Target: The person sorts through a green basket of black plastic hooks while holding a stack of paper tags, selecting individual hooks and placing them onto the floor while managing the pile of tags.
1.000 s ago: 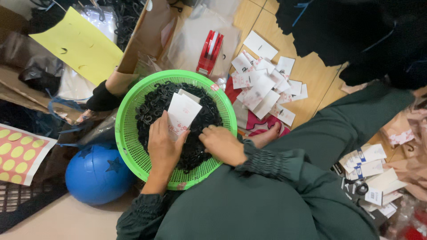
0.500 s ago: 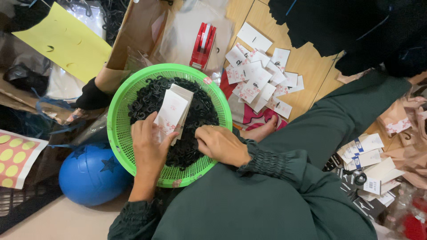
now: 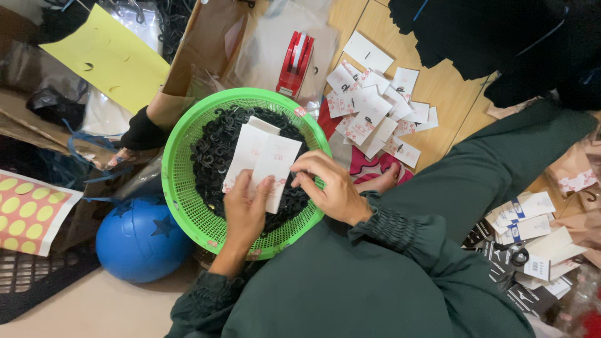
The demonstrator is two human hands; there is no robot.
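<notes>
A round green basket (image 3: pixel 181 188) rests on my lap, filled with small black plastic hooks (image 3: pixel 213 156). My left hand (image 3: pixel 245 209) holds a fan of white paper cards (image 3: pixel 261 156) over the basket. The fingertips of my right hand (image 3: pixel 328 186) pinch the right edge of the front card. I wear dark green sleeves.
More white cards (image 3: pixel 375 112) lie scattered on the wooden floor behind the basket, near a red tape dispenser (image 3: pixel 294 62). A blue ball (image 3: pixel 141 241) sits at the left. Yellow paper (image 3: pixel 109 56), a dotted sheet (image 3: pixel 28 209) and another person's dark-sleeved hand (image 3: pixel 134 141) are at the left.
My right hand rose out of the hooks and took the edge of the cards. My left hand spread the cards into a fan and lifted them slightly.
</notes>
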